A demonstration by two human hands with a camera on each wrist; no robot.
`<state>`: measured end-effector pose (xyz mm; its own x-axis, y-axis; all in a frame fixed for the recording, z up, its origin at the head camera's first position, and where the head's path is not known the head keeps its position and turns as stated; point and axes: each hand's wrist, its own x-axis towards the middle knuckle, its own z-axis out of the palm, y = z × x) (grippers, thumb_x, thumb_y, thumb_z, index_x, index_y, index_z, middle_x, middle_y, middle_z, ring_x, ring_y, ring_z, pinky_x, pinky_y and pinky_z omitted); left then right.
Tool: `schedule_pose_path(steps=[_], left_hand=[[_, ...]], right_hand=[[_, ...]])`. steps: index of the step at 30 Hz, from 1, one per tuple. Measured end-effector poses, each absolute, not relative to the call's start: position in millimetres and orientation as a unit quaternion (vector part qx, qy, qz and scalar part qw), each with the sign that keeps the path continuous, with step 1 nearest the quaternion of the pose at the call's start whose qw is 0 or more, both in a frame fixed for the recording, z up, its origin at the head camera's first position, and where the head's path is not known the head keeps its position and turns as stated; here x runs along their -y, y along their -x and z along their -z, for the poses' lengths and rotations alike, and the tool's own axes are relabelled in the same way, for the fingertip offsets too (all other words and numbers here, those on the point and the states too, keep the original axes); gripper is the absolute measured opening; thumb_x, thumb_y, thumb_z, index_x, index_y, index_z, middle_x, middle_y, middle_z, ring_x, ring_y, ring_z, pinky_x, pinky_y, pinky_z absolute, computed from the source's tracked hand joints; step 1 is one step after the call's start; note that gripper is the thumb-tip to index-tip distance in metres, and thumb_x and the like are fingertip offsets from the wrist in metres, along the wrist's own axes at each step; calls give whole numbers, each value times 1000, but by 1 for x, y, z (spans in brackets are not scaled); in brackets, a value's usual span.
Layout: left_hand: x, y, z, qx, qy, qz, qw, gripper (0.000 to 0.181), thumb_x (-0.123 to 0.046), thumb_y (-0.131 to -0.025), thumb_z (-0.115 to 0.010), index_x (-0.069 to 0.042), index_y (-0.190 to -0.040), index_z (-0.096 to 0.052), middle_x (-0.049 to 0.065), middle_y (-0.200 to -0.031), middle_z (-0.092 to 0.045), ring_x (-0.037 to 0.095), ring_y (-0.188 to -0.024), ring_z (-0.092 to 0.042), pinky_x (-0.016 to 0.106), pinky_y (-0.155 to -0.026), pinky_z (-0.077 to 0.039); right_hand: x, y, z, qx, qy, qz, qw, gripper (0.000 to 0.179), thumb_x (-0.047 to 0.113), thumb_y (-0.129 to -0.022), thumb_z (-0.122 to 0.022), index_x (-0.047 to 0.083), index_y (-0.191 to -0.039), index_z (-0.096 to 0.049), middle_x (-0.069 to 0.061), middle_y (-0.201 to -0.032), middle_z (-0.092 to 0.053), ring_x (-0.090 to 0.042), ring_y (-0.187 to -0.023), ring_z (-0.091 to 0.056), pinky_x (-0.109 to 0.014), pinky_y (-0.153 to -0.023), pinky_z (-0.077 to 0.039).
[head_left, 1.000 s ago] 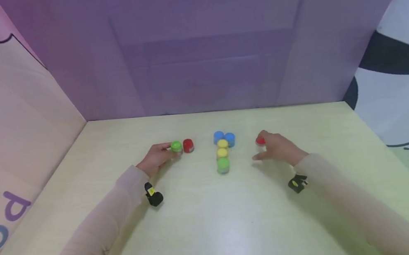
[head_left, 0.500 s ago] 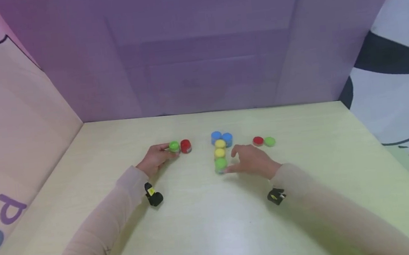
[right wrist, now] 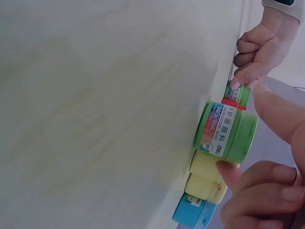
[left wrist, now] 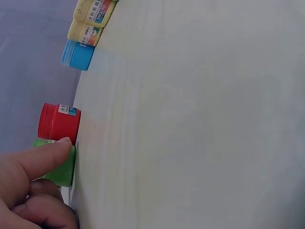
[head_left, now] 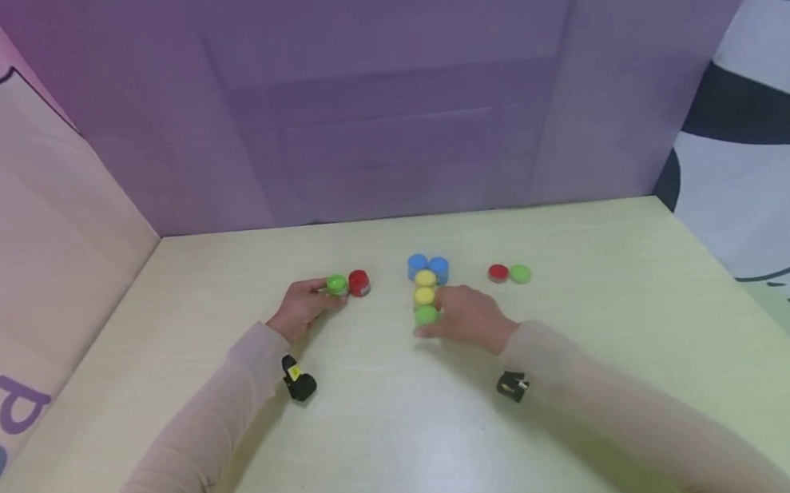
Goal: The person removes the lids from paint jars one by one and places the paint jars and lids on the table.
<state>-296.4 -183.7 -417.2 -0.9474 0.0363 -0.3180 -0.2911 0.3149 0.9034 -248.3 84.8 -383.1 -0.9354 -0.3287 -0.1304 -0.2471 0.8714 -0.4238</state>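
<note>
In the head view my left hand holds a green paint jar, which stands beside a red paint jar. Thumb and fingers are at its sides in the left wrist view. My right hand is round another green paint jar, the nearest of a row. Its thumb overlaps the jar's front in the head view, and its index fingertip is at the jar's edge by a yellow jar in the right wrist view. Two yellow jars and two blue jars stand behind.
To the right of the row lie a flat red disc and a flat green disc, like lids. A purple panel rises at the back edge of the pale table. Printed walls stand on both sides.
My right hand has left the red disc, moved left and come round the front green jar. The red and green discs now show uncovered. My left hand stays at its green jar.
</note>
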Motion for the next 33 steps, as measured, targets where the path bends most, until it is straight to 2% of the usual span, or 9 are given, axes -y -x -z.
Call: schedule_pose_path(steps=[4, 6, 12, 18, 20, 22, 25, 29, 33], left_hand=[[183, 296, 418, -792, 80, -588, 141, 53, -7, -83, -70, -6, -133, -51, 11, -140, -46, 18, -105, -47, 33, -95, -40], [183, 296, 417, -788, 85, -593, 141, 53, -6, -83, -70, -6, -132, -52, 10, -140, -46, 21, -115, -46, 36, -101, -37], [183, 294, 416, -787, 84, -595, 138, 55, -5, -83, -70, -5, -134, -50, 12, -142, -43, 26, -122, -44, 38, -104, -35], [187, 290, 413, -821, 92, -552, 116, 59, -13, -83, -72, -9, -137, -48, 13, -148, -36, 31, -134, -33, 45, -109, -27], [189, 287, 411, -836, 87, -530, 109, 60, -18, -84, -72, -10, -138, -47, 14, -145, -39, 31, -127, -39, 44, -106, -31], [191, 283, 408, -849, 77, -512, 99, 60, -21, -84, -71, -10, -138, -46, 14, -137, -47, 27, -111, -47, 40, -97, -38], [193, 279, 404, -857, 62, -504, 84, 58, -25, -85, -70, -12, -137, -48, 9, -105, -58, 19, -81, -48, 31, -75, -43], [193, 275, 400, -858, 42, -508, 64, 55, -26, -86, -69, -13, -135, -51, -1, -69, -46, 14, -61, -40, 26, -59, -37], [190, 268, 395, -867, 26, -495, 46, 54, -26, -85, -70, -13, -134, -52, -2, -63, -43, 14, -58, -38, 25, -54, -34]], right_hand=[[-82, 248, 383, -966, 152, 193, 85, 41, 45, -78, -73, 12, -70, -49, 2, -60, -42, -13, -57, -40, -25, -52, -33], [-81, 248, 382, -966, 156, 191, 81, 40, 43, -79, -73, 12, -70, -49, 2, -59, -42, -13, -56, -40, -25, -52, -33], [-79, 247, 379, -967, 164, 180, 76, 34, 37, -80, -73, 12, -71, -51, 2, -60, -45, -13, -56, -41, -24, -51, -33], [-82, 246, 380, -968, 173, 173, 62, 30, 34, -81, -72, 11, -76, -53, 1, -65, -52, -13, -57, -44, -25, -51, -36], [-85, 245, 380, -967, 175, 175, 61, 29, 33, -81, -72, 11, -78, -53, 1, -66, -52, -13, -58, -44, -25, -52, -36], [-88, 243, 380, -966, 174, 179, 64, 28, 32, -81, -71, 10, -79, -53, 0, -66, -52, -13, -58, -44, -25, -52, -36], [-92, 240, 377, -966, 172, 179, 69, 27, 31, -81, -71, 9, -81, -54, 0, -67, -52, -13, -59, -44, -25, -53, -36], [-96, 234, 372, -967, 179, 168, 69, 28, 30, -82, -70, 6, -90, -57, -1, -69, -54, -14, -60, -46, -26, -53, -37], [-98, 225, 369, -966, 186, 158, 86, 32, 32, -83, -69, 6, -98, -58, 0, -69, -54, -15, -60, -48, -26, -54, -38]])
